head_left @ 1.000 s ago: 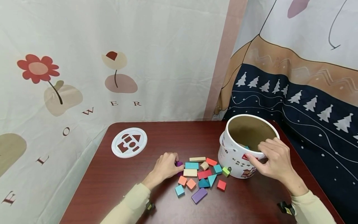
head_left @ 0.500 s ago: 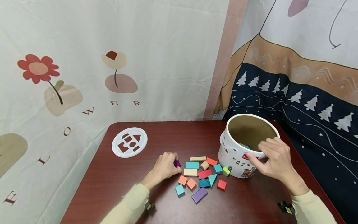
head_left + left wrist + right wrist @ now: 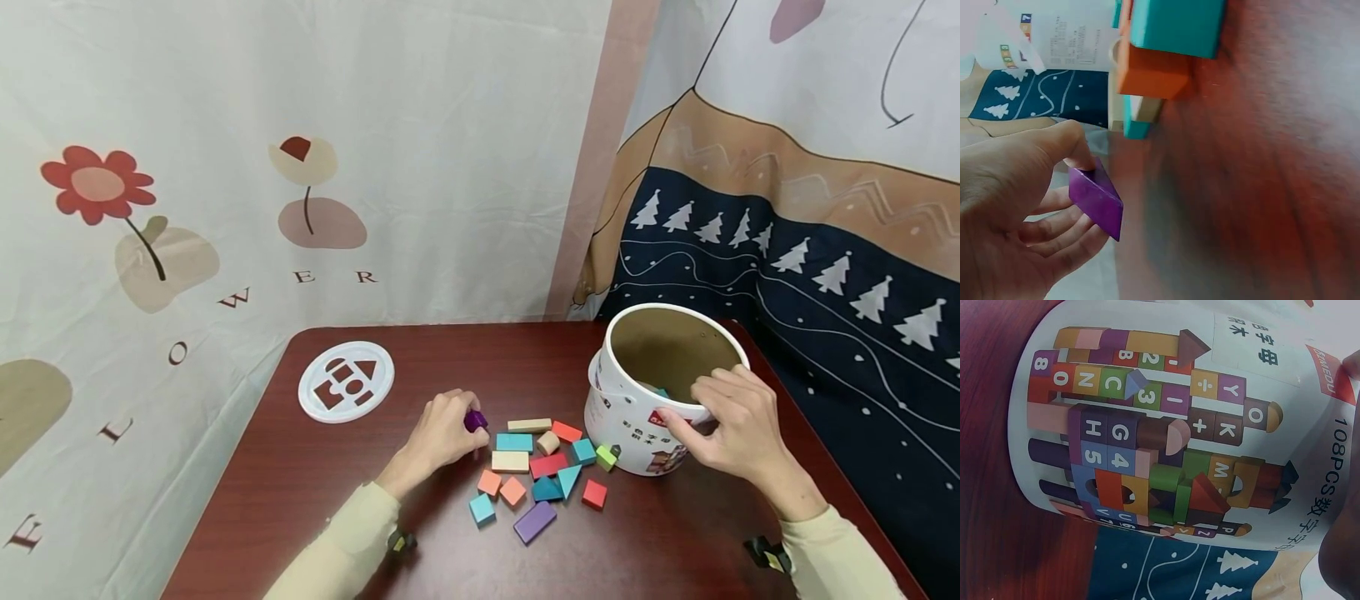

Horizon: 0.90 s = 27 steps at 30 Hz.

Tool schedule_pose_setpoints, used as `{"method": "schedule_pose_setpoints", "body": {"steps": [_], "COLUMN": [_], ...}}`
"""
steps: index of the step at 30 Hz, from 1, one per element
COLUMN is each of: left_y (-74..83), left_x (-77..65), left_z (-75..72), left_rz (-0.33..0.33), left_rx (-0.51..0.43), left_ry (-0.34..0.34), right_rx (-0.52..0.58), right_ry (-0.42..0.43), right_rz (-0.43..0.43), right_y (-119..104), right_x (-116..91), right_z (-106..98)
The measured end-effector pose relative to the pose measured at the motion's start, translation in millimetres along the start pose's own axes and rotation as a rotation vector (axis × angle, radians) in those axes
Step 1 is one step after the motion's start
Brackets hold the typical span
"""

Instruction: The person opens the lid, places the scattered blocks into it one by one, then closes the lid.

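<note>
Between its thumb and fingers my left hand (image 3: 441, 430) pinches a purple triangular block (image 3: 1096, 201), held just above the table left of the other blocks. A white bucket (image 3: 628, 433) with printed toy-block pictures stands upright at the right. My right hand (image 3: 738, 423) grips its near right rim, thumb outside and fingers over the edge. Only a bit of teal shows inside the bucket. Loose blocks lie between the hands: a teal block (image 3: 514, 442), a cream block (image 3: 510, 462), a red block (image 3: 548, 465), a purple rectangular block (image 3: 535, 522) and several more.
A round white lid (image 3: 312, 375) with shaped cut-outs lies at the back left of the brown table (image 3: 255, 500). A lime green block (image 3: 606, 457) sits against the bucket's base. Printed curtains (image 3: 450, 167) hang behind the table.
My left hand has picked the purple triangular block up off the table and moved it slightly up and away. The right hand stays on the bucket rim.
</note>
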<state>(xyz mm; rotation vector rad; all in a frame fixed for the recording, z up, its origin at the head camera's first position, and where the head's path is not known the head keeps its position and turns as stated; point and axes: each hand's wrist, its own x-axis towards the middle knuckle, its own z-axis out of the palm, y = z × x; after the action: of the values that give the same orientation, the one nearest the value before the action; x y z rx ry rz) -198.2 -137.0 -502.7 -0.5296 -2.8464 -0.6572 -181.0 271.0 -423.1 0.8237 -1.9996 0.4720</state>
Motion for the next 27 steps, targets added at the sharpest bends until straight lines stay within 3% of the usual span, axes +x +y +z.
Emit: {"method": "schedule_pose_setpoints", "body": {"steps": [9, 22, 27], "left_y": [23.9, 81.5, 104.0], "left_x": [26.8, 75.6, 91.0], "left_z": [-15.3, -42.3, -49.6], "left_rz": [0.086, 0.296, 0.342], "left_rx": [-0.064, -0.201, -0.218], "left_ry": [0.111, 0.255, 0.288], "right_rx": [0.006, 0.008, 0.006], "right_ry": [0.006, 0.019, 0.016], "right_rz": [-0.007, -0.017, -0.016], "right_y": [-0.5, -2.6, -2.1], "right_x": [0.5, 3.7, 3.6], "right_z": [-0.1, -0.7, -0.5]}}
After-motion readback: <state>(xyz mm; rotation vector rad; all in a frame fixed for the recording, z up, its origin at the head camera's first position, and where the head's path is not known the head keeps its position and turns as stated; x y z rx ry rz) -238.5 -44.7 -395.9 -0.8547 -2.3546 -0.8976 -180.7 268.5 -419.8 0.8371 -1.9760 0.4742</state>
